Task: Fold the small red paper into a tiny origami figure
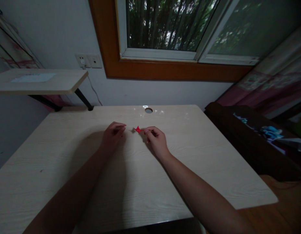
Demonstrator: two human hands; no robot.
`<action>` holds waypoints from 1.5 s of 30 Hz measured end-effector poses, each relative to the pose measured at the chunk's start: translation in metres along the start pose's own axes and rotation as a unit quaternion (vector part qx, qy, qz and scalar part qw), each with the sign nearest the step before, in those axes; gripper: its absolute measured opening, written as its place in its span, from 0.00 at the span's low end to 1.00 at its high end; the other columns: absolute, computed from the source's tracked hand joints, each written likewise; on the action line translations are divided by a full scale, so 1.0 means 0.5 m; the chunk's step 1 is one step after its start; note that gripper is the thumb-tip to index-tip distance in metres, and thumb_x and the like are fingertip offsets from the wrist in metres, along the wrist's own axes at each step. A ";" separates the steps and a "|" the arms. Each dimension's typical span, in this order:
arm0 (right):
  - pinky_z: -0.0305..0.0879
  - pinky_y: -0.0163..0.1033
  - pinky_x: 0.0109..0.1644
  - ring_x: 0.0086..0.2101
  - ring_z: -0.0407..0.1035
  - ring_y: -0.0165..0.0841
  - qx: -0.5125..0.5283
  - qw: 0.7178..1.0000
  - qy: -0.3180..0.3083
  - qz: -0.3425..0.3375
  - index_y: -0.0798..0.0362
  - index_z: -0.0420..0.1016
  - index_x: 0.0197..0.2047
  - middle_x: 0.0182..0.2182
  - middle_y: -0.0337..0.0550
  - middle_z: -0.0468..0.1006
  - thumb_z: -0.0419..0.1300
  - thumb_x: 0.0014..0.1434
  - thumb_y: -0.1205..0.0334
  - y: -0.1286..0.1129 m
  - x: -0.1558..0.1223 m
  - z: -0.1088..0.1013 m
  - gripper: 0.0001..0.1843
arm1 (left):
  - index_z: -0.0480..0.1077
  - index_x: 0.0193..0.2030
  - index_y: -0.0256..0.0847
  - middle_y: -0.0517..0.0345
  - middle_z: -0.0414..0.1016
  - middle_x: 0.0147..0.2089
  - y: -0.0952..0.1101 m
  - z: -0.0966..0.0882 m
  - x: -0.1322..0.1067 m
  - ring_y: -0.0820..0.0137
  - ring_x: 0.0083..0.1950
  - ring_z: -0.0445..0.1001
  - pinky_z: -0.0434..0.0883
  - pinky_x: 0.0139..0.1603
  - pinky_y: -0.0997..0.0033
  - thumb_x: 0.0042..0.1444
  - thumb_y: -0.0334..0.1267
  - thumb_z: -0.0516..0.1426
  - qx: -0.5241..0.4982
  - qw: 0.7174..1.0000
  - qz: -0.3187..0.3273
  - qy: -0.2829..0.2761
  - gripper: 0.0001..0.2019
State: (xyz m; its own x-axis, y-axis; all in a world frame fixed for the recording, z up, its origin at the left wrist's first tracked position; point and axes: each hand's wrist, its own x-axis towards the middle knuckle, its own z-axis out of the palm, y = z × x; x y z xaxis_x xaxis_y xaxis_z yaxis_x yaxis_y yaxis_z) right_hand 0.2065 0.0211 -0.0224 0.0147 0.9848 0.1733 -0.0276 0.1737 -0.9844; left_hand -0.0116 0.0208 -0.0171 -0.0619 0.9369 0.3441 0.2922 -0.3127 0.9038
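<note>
A small red folded figure, shaped like a paper crane, is just above or on the light wooden desk; I cannot tell whether it touches the surface. The thumb and forefinger of my right hand pinch its thin right end, while the pointed part faces left. A short gap to the left of the figure is my left hand, its fingers bent and the thumb a little apart from the forefinger. Nothing shows between those fingers.
At the back left a raised shelf stands on black legs. A round cable hole lies near the desk's back edge, below the window. Dark brown furniture with a patterned cloth sits to the right.
</note>
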 end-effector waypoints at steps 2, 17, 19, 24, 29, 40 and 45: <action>0.61 0.31 0.23 0.20 0.63 0.27 -0.022 1.000 -0.004 -0.005 0.54 0.79 0.35 0.27 0.39 0.77 0.61 0.56 0.56 0.001 -0.002 0.001 0.10 | 0.76 0.42 0.43 0.55 0.72 0.40 0.006 0.002 -0.003 0.73 0.35 0.72 0.70 0.34 0.74 0.60 0.43 0.60 0.043 0.997 0.069 -0.006 0.08; 0.62 0.32 0.26 0.23 0.66 0.29 -0.088 0.995 -0.022 -0.045 0.53 0.80 0.36 0.28 0.40 0.78 0.61 0.59 0.57 0.008 -0.008 0.004 0.09 | 0.76 0.40 0.42 0.55 0.73 0.39 0.010 0.006 -0.012 0.74 0.35 0.72 0.70 0.34 0.75 0.60 0.36 0.59 0.117 0.979 0.165 -0.026 0.04; 0.63 0.32 0.26 0.24 0.67 0.30 -0.095 0.994 -0.023 -0.050 0.53 0.80 0.36 0.29 0.40 0.78 0.61 0.59 0.57 0.009 -0.007 0.004 0.09 | 0.76 0.39 0.42 0.55 0.73 0.39 0.011 0.006 -0.013 0.74 0.35 0.72 0.70 0.34 0.75 0.60 0.36 0.59 0.115 0.980 0.157 -0.028 0.04; 0.64 0.34 0.29 0.25 0.67 0.30 -0.133 0.987 -0.026 -0.089 0.52 0.80 0.37 0.30 0.41 0.78 0.61 0.62 0.55 0.002 -0.010 0.004 0.11 | 0.76 0.38 0.42 0.55 0.73 0.38 0.012 0.006 -0.012 0.72 0.35 0.72 0.70 0.34 0.74 0.60 0.38 0.59 0.102 0.986 0.128 -0.033 0.05; 0.64 0.35 0.34 0.28 0.68 0.32 -0.197 0.968 -0.038 -0.153 0.51 0.80 0.38 0.32 0.42 0.78 0.59 0.65 0.54 -0.013 -0.015 0.004 0.11 | 0.75 0.35 0.42 0.55 0.73 0.36 0.011 0.005 -0.006 0.71 0.36 0.72 0.70 0.34 0.74 0.59 0.40 0.60 0.096 0.990 0.091 -0.038 0.06; 0.63 0.36 0.35 0.29 0.68 0.32 -0.222 0.958 -0.039 -0.178 0.50 0.80 0.40 0.33 0.43 0.78 0.59 0.65 0.57 -0.016 -0.015 0.004 0.09 | 0.74 0.35 0.41 0.56 0.72 0.36 0.007 0.005 -0.003 0.71 0.36 0.71 0.69 0.35 0.73 0.59 0.40 0.60 0.089 0.991 0.092 -0.042 0.06; 0.63 0.36 0.35 0.29 0.69 0.32 -0.221 0.958 -0.032 -0.179 0.50 0.80 0.40 0.34 0.43 0.79 0.59 0.65 0.56 -0.013 -0.016 0.004 0.10 | 0.74 0.35 0.42 0.56 0.72 0.36 0.006 0.004 -0.004 0.71 0.37 0.72 0.69 0.36 0.73 0.59 0.41 0.60 0.080 0.992 0.091 -0.044 0.06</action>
State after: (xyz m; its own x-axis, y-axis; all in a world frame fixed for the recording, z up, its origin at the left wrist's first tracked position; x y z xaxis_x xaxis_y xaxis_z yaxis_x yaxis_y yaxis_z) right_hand 0.2045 0.0120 -0.0172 -0.1179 0.8636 0.4901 0.3931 0.4939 -0.7756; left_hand -0.0085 0.0181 -0.0156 0.0866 0.8792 0.4685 0.4394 -0.4558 0.7741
